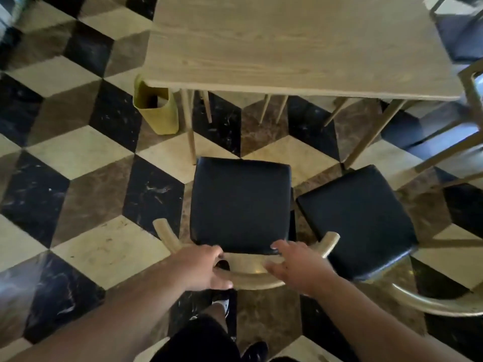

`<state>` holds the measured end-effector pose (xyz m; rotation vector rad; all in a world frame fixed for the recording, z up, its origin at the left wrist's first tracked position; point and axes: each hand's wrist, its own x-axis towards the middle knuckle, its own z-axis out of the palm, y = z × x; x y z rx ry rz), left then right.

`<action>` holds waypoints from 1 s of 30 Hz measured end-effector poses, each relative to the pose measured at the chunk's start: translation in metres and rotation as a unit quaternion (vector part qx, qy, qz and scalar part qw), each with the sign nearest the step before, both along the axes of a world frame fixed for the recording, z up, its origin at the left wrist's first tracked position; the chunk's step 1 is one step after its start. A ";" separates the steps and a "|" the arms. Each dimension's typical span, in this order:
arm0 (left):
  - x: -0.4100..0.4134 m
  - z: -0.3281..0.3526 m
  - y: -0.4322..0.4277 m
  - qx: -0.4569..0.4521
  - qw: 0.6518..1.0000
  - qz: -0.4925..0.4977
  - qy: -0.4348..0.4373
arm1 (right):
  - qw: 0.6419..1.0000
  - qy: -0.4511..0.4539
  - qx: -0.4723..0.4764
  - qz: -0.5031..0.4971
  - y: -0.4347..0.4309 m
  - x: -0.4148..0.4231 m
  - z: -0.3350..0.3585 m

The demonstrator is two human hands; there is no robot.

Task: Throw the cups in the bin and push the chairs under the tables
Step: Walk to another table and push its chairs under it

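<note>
A floor [86, 158] of black, brown and cream cube-pattern tiles fills the view. One pale wooden desk [287, 45] stands at the top, its surface bare. Two chairs with black padded seats and light curved wooden backs stand side by side in front of it, both fully clear of the desk edge: the nearer chair [240, 202] is centred and the second chair [358, 218] is just to its right. Parts of further chairs show at the right edge, blurred. One yellow bin [159, 111] sits by the desk's left leg. The left hand [201, 267] wraps its fingers around the nearer chair's backrest. The right hand [295, 267] rests on the same rail, fingers spread wide.
</note>
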<state>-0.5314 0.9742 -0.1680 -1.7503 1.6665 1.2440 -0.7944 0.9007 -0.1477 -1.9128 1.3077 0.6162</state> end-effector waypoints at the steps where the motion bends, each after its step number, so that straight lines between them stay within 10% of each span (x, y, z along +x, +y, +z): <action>1: 0.000 -0.011 -0.001 0.009 0.998 -0.055 -0.023 | 0.999 0.024 0.019 0.032 0.000 -0.003 -0.010; 5: -0.005 -0.029 -0.005 0.006 0.975 -0.198 -0.098 | 0.968 0.080 0.013 0.239 0.003 -0.021 -0.040; 30: 0.042 -0.030 -0.154 -0.053 0.979 -0.160 -0.111 | 0.947 0.060 -0.047 0.313 -0.167 0.018 -0.054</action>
